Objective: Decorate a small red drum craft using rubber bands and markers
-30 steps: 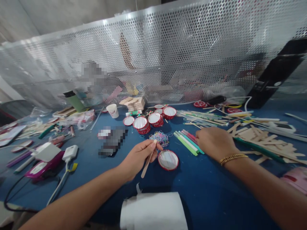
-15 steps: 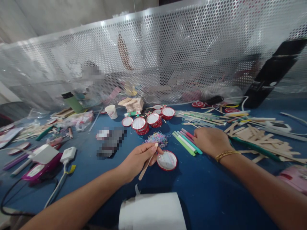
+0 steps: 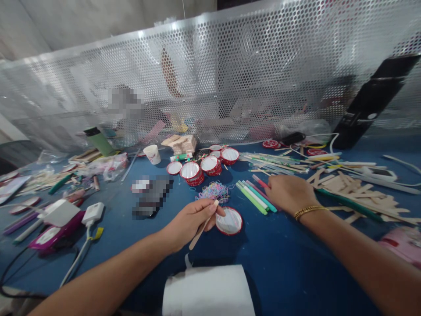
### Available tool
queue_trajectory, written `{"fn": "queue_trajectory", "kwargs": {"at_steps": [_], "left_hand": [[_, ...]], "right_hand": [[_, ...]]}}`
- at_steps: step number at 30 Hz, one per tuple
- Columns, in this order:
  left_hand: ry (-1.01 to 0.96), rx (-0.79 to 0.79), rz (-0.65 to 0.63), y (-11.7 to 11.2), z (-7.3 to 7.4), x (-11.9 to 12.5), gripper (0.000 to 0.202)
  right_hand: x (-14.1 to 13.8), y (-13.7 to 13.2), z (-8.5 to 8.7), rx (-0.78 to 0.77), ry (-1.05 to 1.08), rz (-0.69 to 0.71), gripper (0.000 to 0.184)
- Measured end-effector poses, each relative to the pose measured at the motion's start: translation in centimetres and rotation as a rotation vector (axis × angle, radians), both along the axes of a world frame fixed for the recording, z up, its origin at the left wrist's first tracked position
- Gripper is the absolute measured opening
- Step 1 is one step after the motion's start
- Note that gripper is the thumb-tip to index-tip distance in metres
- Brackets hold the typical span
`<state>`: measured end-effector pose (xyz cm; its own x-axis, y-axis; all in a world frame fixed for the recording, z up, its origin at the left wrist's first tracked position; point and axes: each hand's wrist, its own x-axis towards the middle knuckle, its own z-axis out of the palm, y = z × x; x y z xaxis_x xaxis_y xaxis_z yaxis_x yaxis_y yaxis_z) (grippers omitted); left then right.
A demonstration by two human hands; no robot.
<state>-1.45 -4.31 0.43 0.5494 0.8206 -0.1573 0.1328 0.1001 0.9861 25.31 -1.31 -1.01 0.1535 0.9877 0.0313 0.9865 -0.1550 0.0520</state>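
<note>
Between the thumb and fingers of my left hand is a wooden craft stick, slanting down toward me. Just beyond its fingertips lies a round, red-rimmed lid-like disc with a pale face. My right hand has closed over the right side of a row of felt-tip pens. From its fingers sticks out the end of a red pen, angled away from the row; the rest is hidden under the hand. A heap of small coloured rubber bands is behind my left hand.
Several red-sided round pieces stand at the back near a paper cup. Loose craft sticks spread on the right. A white roll lies in front. A perforated metal screen closes off the table's far side.
The red pen's end has swung away from the neighbouring pens, with my right hand at it. My left hand keeps the craft stick in nearly the same place, tipped slightly.
</note>
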Motion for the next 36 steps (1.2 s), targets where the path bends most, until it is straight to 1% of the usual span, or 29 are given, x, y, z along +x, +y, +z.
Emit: {"fn": "queue_trajectory", "kwargs": {"at_steps": [9, 13, 16, 18, 19, 20, 21, 23, 24, 25, 27, 28, 30, 31, 33, 36], "left_hand": [[0.033, 0.005, -0.039, 0.1, -0.2, -0.3, 0.038], [0.057, 0.001, -0.04, 0.1, -0.2, -0.3, 0.039], [0.061, -0.008, -0.031, 0.0, -0.1, -0.1, 0.038], [0.034, 0.009, -0.002, -0.2, 0.0, 0.0, 0.037], [0.021, 0.023, 0.015, -0.3, 0.0, 0.1, 0.036], [0.021, 0.041, 0.027, -0.4, 0.0, 0.1, 0.036], [0.03, 0.058, 0.032, -0.6, 0.0, 0.1, 0.036], [0.039, 0.08, 0.032, -0.8, 0.0, 0.1, 0.035], [0.029, 0.078, 0.029, -0.9, 0.0, 0.1, 0.035], [0.008, 0.071, 0.027, -1.0, 0.0, 0.1, 0.034], [-0.045, 0.039, 0.023, -1.0, -0.1, 0.0, 0.032], [-0.074, 0.024, 0.021, -1.0, -0.2, 0.0, 0.032], [-0.119, 0.003, -0.001, -1.0, -0.3, 0.1, 0.031], [-0.13, 0.0, -0.023, -1.0, -0.4, 0.2, 0.031], [-0.123, 0.011, -0.073, -1.2, -0.6, 0.3, 0.031], [-0.071, 0.041, -0.105, -1.5, -0.8, 0.3, 0.028]], "right_hand": [[-0.1, -0.3, 0.5, -0.035, 0.001, -0.02, 0.031], [0.2, -1.0, 1.5, -0.046, -0.001, -0.025, 0.026], [0.4, -1.9, 2.8, 0.004, -0.003, -0.024, 0.025], [0.1, -2.7, 3.6, 0.084, 0.002, 0.005, 0.033], [-0.3, -3.1, 3.9, 0.139, 0.029, 0.051, 0.038], [-0.8, -3.5, 4.1, 0.291, 0.157, 0.145, 0.039], [-1.5, -3.9, 4.1, 0.392, 0.347, 0.27, 0.035], [-3.2, -4.8, 4.0, 0.441, 0.797, 0.449, 0.023], [-4.0, -5.3, 3.8, 0.428, 0.975, 0.507, 0.022], [-4.8, -5.7, 3.5, 0.434, 1.073, 0.558, 0.023], [-6.2, -6.4, 2.7, 0.472, 1.148, 0.643, 0.022], [-6.7, -6.5, 2.3, 0.514, 1.154, 0.661, 0.021], [-7.4, -6.6, 1.4, 0.596, 1.091, 0.664, 0.025], [-7.7, -6.5, 1.0, 0.61, 1.075, 0.652, 0.028], [-8.1, -6.3, 0.3, 0.606, 1.032, 0.616, 0.031], [-8.7, -6.4, -0.2, 0.546, 1.099, 0.612, 0.022]]}}
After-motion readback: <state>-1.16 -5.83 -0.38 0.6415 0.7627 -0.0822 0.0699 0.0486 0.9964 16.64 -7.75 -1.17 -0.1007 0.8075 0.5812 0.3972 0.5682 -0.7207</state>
